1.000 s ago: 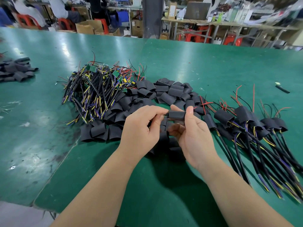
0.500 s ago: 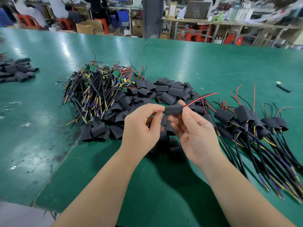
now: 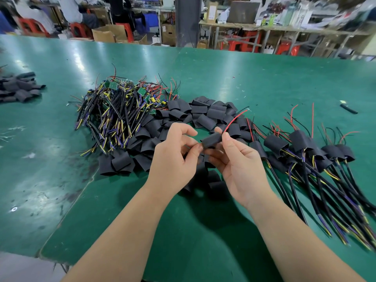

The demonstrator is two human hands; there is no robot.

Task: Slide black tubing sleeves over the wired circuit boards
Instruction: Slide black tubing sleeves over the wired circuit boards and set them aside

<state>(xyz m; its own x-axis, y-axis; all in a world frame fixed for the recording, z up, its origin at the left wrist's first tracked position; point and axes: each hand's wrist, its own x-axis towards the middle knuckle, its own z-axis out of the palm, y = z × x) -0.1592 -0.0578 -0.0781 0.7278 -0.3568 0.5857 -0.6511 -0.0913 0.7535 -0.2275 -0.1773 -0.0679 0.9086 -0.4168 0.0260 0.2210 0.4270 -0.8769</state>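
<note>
Both hands are working just above the near edge of the heap of loose sleeves [image 3: 203, 113], which is lying in the middle of the green table [image 3: 223, 78]. The left hand [image 3: 173, 159] is pinching the left end of one black sleeve [image 3: 211, 140] between thumb and forefinger, with its other fingers curling loosely above. The right hand [image 3: 240, 165] is gripping the opposite end: thumb on the near side, forefinger behind, the remaining fingers cupping underneath. The sleeve is hanging in the air between the two hands, roughly level, and a thin red wire [image 3: 234, 119] is poking out of its right end, arcing up and away over the heap. Whether a board is sitting fully inside, I cannot tell; the sleeve is hiding whatever is within.

Left of the heap and touching it, the bundle of bare wired boards [image 3: 114, 115] is sprawling — green boards at the far end, black, yellow and purple leads trailing toward the near side. Right of the heap, the sleeved assemblies [image 3: 301, 141] are lying side by side, their cables fanning out to the near right. Well left of the heap, a smaller pile of sleeves [image 3: 20, 88] is sitting by itself. Well right of it, a short black piece [image 3: 349, 109] is lying alone.
</note>
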